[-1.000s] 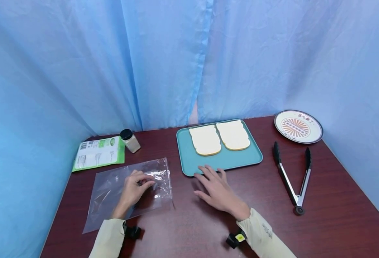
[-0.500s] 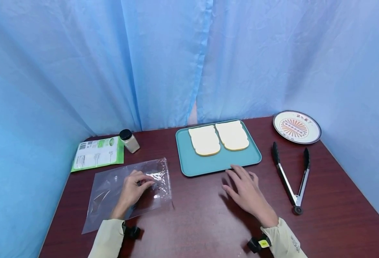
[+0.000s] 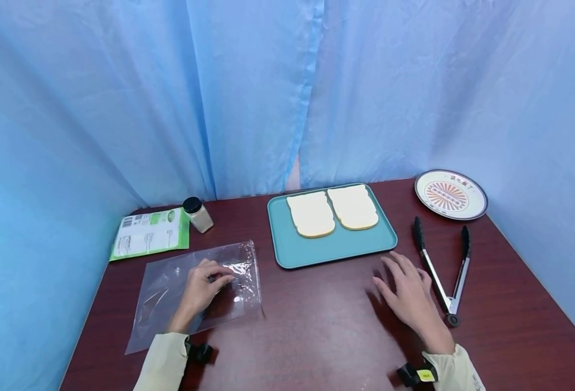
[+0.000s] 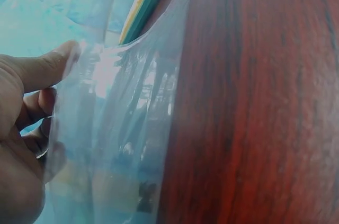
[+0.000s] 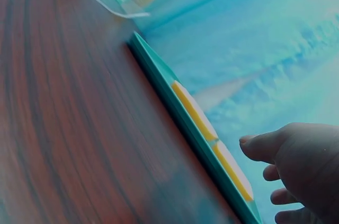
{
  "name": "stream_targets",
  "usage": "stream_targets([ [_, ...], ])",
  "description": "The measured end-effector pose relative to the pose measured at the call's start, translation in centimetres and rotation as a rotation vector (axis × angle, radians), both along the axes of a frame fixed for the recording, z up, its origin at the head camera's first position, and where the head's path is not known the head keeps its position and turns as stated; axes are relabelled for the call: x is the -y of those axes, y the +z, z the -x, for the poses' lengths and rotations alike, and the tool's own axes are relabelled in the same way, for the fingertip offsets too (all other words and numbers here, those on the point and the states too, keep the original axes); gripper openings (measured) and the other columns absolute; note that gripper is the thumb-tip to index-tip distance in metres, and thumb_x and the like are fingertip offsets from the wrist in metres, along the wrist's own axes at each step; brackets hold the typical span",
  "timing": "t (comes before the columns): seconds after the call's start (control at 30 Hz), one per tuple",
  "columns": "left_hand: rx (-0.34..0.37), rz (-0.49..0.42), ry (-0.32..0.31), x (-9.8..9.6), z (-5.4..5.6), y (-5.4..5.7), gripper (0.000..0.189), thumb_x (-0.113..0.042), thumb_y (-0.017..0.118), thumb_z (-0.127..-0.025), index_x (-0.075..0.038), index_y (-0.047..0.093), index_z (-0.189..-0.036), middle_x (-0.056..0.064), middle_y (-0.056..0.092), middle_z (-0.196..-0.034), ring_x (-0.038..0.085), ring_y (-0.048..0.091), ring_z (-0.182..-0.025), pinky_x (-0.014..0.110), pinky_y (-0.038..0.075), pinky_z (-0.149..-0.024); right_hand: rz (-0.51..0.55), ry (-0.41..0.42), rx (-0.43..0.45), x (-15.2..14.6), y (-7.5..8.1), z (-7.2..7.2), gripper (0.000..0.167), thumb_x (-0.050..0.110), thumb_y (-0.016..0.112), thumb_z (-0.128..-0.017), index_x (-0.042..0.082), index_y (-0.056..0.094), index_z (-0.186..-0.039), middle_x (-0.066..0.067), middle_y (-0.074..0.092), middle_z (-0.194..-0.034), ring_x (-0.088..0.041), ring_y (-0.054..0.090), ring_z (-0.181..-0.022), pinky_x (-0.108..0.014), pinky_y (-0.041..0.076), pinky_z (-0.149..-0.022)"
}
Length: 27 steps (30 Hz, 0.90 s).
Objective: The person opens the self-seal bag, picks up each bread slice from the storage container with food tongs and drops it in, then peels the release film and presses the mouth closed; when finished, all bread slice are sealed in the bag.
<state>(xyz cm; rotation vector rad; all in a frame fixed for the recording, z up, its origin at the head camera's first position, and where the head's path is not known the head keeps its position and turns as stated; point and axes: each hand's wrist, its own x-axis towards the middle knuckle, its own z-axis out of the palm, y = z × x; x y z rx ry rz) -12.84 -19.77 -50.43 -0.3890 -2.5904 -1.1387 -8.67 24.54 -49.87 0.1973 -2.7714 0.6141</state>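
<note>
Thumb and fingers of my left hand (image 3: 203,288) pinch the upper layer of a clear plastic bag (image 3: 160,304) lying at the left. In the left wrist view the bag film (image 4: 122,107) rises from the table to the thumb. My right hand (image 3: 410,290) hovers with loosely spread fingers and holds nothing. It is between the teal tray (image 3: 302,255) and a pair of tongs (image 3: 431,274) with black tips, whose arms stand apart. Two slices of white bread (image 3: 311,214) lie side by side on the tray.
A shaker jar (image 3: 199,217) with a black lid stands at the back left beside a green and white packet (image 3: 148,233). A patterned plate (image 3: 473,201) lies at the back right. Blue curtains (image 3: 248,98) enclose the dark red table (image 3: 312,336).
My right hand has moved right, from the tray's front edge toward the tongs. My left hand keeps its pinch on the plastic bag in the same place.
</note>
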Motion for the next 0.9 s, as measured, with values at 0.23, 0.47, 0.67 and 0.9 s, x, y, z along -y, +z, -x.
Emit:
stream_targets([
  [0.23, 0.014, 0.025, 0.002, 0.0, 0.0, 0.2, 0.009, -0.007, 0.085, -0.075, -0.011, 0.081, -0.081, -0.006, 0.067, -0.069, 0.004, 0.049, -0.072, 0.021, 0.045, -0.063, 0.043, -0.110, 0.047, -2.6, 0.3, -0.5, 0.047, 0.023, 0.068, -0.094, -0.001, 0.056, -0.132, -0.030, 0.047, -0.144, -0.048, 0.044, -0.131, -0.071, 0.026, -0.097],
  [0.47, -0.021, 0.029, -0.017, 0.0, 0.0, 0.1, 0.013, 0.001, 0.086, -0.071, -0.005, 0.080, -0.082, -0.003, 0.068, -0.069, 0.006, 0.049, -0.070, 0.020, 0.043, -0.062, 0.075, -0.221, 0.023, -5.0, 0.1, -1.0, 0.046, 0.023, 0.065, -0.096, -0.003, 0.055, -0.132, -0.032, 0.047, -0.142, -0.049, 0.042, -0.130, -0.074, 0.025, -0.095],
  [0.67, -0.010, 0.046, -0.005, -0.1, -0.1, 0.4, 0.014, 0.003, 0.084, -0.072, -0.004, 0.080, -0.084, -0.001, 0.068, -0.070, 0.007, 0.049, -0.070, 0.020, 0.041, -0.063, 0.116, -0.379, 0.083, -6.5, 0.2, -1.2, 0.049, 0.023, 0.061, -0.098, -0.006, 0.049, -0.136, -0.033, 0.039, -0.147, -0.052, 0.035, -0.135, -0.075, 0.022, -0.097],
  [0.9, 0.029, 0.068, 0.024, -0.3, -0.2, 0.7, 0.013, 0.001, 0.083, -0.076, -0.006, 0.081, -0.087, 0.000, 0.071, -0.073, 0.009, 0.050, -0.072, 0.022, 0.042, -0.066, 0.174, -0.571, 0.313, -7.8, -0.1, -0.8, 0.095, 0.049, 0.058, -0.095, -0.007, 0.011, -0.156, -0.037, 0.017, -0.158, -0.057, 0.019, -0.143, -0.078, 0.020, -0.098],
])
